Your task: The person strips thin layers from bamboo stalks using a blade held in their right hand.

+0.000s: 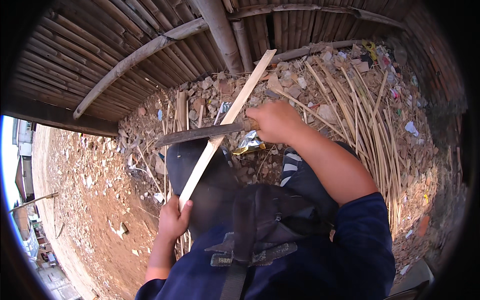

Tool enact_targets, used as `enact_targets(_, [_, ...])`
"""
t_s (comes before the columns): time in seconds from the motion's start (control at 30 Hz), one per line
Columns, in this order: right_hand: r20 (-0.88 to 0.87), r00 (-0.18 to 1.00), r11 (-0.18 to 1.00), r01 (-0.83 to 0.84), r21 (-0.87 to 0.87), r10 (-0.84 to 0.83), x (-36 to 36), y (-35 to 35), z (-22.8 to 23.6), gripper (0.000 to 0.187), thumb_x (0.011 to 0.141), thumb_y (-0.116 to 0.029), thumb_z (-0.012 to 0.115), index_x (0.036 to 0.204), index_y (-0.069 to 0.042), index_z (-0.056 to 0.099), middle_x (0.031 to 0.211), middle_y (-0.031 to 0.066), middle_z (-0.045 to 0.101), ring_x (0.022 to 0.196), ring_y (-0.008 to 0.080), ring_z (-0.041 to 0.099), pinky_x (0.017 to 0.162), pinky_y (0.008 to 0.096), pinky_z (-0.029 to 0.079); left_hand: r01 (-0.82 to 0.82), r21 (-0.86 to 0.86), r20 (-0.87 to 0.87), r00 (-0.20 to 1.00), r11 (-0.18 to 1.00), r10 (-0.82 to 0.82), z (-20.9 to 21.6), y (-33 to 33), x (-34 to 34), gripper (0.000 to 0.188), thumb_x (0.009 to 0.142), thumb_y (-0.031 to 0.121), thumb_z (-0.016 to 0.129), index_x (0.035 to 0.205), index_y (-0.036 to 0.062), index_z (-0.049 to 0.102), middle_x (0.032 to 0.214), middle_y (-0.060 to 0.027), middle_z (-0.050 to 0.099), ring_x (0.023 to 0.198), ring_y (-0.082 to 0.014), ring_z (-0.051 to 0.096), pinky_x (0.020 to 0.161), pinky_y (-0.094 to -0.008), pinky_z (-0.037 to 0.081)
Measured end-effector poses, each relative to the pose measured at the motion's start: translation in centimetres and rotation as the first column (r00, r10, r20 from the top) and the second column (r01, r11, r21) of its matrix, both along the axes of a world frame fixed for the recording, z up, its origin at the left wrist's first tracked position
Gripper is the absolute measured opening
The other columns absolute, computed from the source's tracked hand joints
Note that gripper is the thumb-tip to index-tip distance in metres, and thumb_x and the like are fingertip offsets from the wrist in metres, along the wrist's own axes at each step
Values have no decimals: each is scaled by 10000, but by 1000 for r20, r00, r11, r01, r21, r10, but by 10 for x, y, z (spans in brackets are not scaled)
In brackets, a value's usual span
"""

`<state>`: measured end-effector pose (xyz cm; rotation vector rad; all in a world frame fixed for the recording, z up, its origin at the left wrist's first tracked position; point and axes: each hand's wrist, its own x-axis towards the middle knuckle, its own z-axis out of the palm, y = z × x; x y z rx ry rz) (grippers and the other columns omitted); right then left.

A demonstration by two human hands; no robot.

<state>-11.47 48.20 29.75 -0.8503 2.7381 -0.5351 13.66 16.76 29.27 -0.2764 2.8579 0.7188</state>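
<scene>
My left hand (174, 218) is closed round the lower end of a long, pale bamboo strip (196, 176), which slants up and away to the right across my knee. In my right hand (276, 121) is the wooden handle of a machete (199, 134), gripped with the fingers wrapped round it. Its dark, worn blade points left and lies across the strip at about mid-length, next to a rough, splintered spot. Whether the edge is biting into the strip cannot be made out.
Many thin bamboo strips (376, 135) lie in a heap on the right. A bamboo-slat wall (100, 55) with a pole frame stands ahead. Stones and litter, including a shiny foil wrapper (249, 144), cover the ground by my feet. Bare earth (107, 210) stretches left.
</scene>
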Motion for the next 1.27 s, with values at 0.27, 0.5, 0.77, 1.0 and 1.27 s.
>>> enact_targets(0.27, [-91,973,963,190,-193,-210,-14,17,-19,382,749,-175,702,1125,-107,689,916,197,712,883,406,681,801,498,545,-17,15,-13,1000,1000,17,0,0,-6,464,982,412,607,816,-10,508,673,-264,594,656,-486,606,589,-511,462])
enact_targets(0.5, [5,977,970,214,-116,-215,-26,29,-27,369,735,-144,667,1101,-103,693,932,175,714,924,376,688,826,496,553,-33,37,95,995,999,29,6,6,-19,455,997,395,590,813,-15,517,661,-249,584,646,-437,613,594,-473,461])
enact_targets(0.77, [19,985,983,170,-69,-169,-11,16,-6,399,741,-151,683,1134,-84,677,985,213,704,959,389,679,848,499,539,-12,114,46,999,993,7,6,-3,-8,481,993,419,594,802,-18,529,654,-237,589,617,-418,608,587,-454,459])
enact_targets(1.0, [-32,921,917,382,-113,-387,-29,36,-12,363,760,-148,659,1118,-95,685,955,182,718,954,391,683,852,489,548,-35,110,96,995,993,25,13,-3,-19,494,994,421,599,783,-20,525,629,-200,571,586,-329,578,580,-424,448])
enact_targets(1.27, [239,891,878,435,-202,-386,-54,52,-31,492,774,-255,760,1217,-66,657,1020,201,724,911,288,720,826,446,557,-31,203,64,998,979,19,2,-3,-21,472,986,414,623,802,-14,547,608,-169,563,556,-263,525,556,-397,423])
